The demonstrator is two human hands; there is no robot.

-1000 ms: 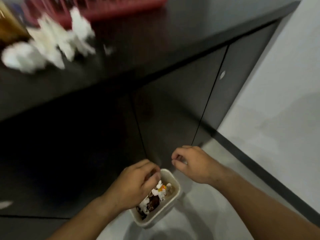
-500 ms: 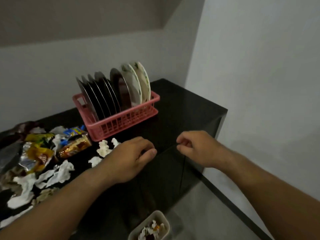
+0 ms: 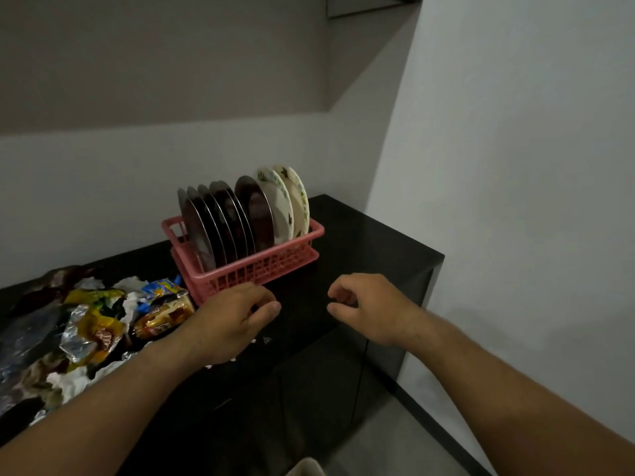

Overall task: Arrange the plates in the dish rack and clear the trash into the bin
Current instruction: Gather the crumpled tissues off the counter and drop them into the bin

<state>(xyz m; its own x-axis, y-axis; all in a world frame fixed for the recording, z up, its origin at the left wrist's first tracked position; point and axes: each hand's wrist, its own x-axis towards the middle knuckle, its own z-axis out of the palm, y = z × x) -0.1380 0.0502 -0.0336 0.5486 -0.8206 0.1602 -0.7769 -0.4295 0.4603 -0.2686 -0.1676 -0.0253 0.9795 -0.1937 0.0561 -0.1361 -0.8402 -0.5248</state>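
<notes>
Your left hand (image 3: 233, 324) and right hand (image 3: 371, 307) hang loosely curled, empty, over the black table (image 3: 360, 242). Just beyond them the dish rack (image 3: 261, 271) holds plates (image 3: 240, 218); trash (image 3: 96, 324) left of them; bin (image 3: 305, 468) below; grey walls (image 3: 515, 166) behind.

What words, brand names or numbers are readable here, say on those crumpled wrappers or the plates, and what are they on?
Nothing can be read.
Orange-brown glossy snack wrapper: pale lettering, too blurred to read.
Blue and yellow crumpled wrapper: printing, too blurred.
Yellow and silver foil wrapper: reddish logo patch, unreadable.
White plates with green leaf prints: pattern only, no words.
</notes>
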